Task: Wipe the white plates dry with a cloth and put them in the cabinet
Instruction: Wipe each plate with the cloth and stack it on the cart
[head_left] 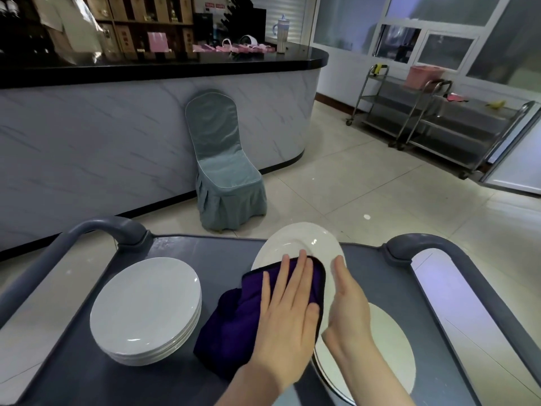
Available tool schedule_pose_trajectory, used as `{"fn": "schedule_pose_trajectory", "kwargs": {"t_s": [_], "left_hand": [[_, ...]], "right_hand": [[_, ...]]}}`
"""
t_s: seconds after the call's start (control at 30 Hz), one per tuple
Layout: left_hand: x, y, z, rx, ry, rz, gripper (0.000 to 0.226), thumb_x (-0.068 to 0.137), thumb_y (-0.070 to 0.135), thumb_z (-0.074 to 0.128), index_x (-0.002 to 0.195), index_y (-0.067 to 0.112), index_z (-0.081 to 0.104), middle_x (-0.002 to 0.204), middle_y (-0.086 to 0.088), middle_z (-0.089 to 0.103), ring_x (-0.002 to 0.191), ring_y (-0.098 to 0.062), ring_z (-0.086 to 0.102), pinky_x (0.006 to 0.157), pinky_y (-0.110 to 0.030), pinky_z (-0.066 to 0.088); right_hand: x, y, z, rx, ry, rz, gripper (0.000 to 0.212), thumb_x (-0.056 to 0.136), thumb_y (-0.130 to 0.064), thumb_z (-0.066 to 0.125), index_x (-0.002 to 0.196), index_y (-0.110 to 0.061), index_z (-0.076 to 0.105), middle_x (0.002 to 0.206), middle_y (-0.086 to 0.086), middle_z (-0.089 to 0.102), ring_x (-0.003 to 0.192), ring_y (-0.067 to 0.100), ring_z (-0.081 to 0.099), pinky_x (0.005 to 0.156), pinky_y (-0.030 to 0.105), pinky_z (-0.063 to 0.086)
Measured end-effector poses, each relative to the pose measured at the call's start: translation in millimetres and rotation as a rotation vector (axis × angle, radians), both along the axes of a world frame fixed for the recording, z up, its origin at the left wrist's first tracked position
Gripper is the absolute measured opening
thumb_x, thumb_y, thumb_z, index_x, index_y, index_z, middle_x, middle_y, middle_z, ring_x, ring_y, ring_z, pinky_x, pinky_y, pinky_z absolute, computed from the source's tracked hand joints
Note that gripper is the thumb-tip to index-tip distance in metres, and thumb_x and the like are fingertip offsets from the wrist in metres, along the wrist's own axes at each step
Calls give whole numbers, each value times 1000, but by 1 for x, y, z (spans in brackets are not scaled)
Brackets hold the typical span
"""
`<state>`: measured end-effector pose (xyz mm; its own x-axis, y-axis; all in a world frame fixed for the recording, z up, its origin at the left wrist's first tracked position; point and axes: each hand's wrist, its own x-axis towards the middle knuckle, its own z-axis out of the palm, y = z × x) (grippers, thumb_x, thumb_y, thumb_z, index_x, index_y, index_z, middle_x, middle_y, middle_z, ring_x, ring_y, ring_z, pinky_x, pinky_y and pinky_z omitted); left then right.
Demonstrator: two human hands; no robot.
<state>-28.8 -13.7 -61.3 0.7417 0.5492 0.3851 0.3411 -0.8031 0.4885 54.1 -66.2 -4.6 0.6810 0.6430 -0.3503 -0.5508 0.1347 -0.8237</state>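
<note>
Both hands are lying spread flat, fingers straight. My left hand (281,317) is pressing the purple cloth (234,323) against the face of a tilted white plate (295,241), which is standing raised over the grey cart surface (210,250). My right hand (348,306) is propping that plate along its right rim. One stack of white plates (143,306) is sitting to the left, and a second stack (392,347) is lying beneath my right hand.
</note>
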Motion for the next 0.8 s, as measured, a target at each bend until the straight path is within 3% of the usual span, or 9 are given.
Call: {"fn": "schedule_pose_trajectory", "kwargs": {"t_s": [0.13, 0.23, 0.33, 0.47, 0.57, 0.67, 0.7, 0.8], "left_hand": [[8, 9, 15, -67, -17, -28, 68, 93, 27, 11, 148, 39, -27, 160, 19, -24, 148, -7, -21, 123, -43, -6], [2, -1, 4, 15, 44, -29, 76, 90, 23, 25, 154, 27, -17, 164, 9, -13, 151, -12, -4, 119, -42, 6], [-5, -12, -10, 69, 109, -51, 85, 82, 24, 37, 157, 18, -4, 165, 4, 5, 150, -19, 10, 111, -45, 18], [0, 1, 1, 48, 85, -106, 72, 92, 21, 26, 155, 28, -6, 164, 13, -9, 151, -10, -7, 118, -40, 4], [7, 15, 20, -77, 12, -144, 62, 95, 26, 12, 155, 33, -4, 161, 23, -14, 149, -4, -16, 123, -37, -2], [6, 10, 19, -87, 38, -99, 65, 92, 28, 9, 154, 34, -11, 160, 24, -20, 147, -2, -19, 123, -38, -3], [5, 4, 14, -43, 73, -83, 67, 91, 27, 14, 153, 33, -11, 161, 21, -18, 149, -5, -16, 122, -39, -1], [2, -16, 2, 87, 131, -62, 76, 85, 25, 33, 156, 18, 6, 164, 4, 11, 150, -15, 10, 111, -43, 18]], "right_hand": [[-13, -1, 1, -23, -132, 15, 36, 103, -38, 46, 105, -24, 79, 111, 1, 76, 105, 14, 72, 89, 35, 51], [-6, 1, 6, -61, -153, -54, 35, 102, -36, 51, 93, -20, 81, 103, 9, 77, 98, 19, 73, 83, 35, 55], [3, 4, 11, -57, -77, -86, 36, 100, -40, 55, 103, -12, 76, 104, 11, 77, 100, 23, 73, 88, 39, 56], [-3, 1, 2, -63, -104, -61, 35, 102, -38, 51, 104, -17, 78, 108, 5, 77, 102, 16, 73, 89, 37, 52], [-15, -4, -3, -53, -172, -23, 31, 103, -37, 49, 99, -35, 79, 108, -3, 77, 103, 8, 71, 88, 31, 49], [-11, -4, -1, -75, -183, -20, 31, 102, -35, 51, 95, -27, 81, 102, 0, 78, 98, 11, 73, 83, 32, 51], [-7, -4, 0, -79, -170, -40, 33, 101, -35, 53, 89, -22, 81, 95, 1, 78, 91, 13, 74, 80, 32, 53], [2, -6, 0, -82, -160, -67, 40, 99, -38, 56, 76, -15, 78, 81, 5, 73, 78, 16, 70, 74, 33, 53]]}}
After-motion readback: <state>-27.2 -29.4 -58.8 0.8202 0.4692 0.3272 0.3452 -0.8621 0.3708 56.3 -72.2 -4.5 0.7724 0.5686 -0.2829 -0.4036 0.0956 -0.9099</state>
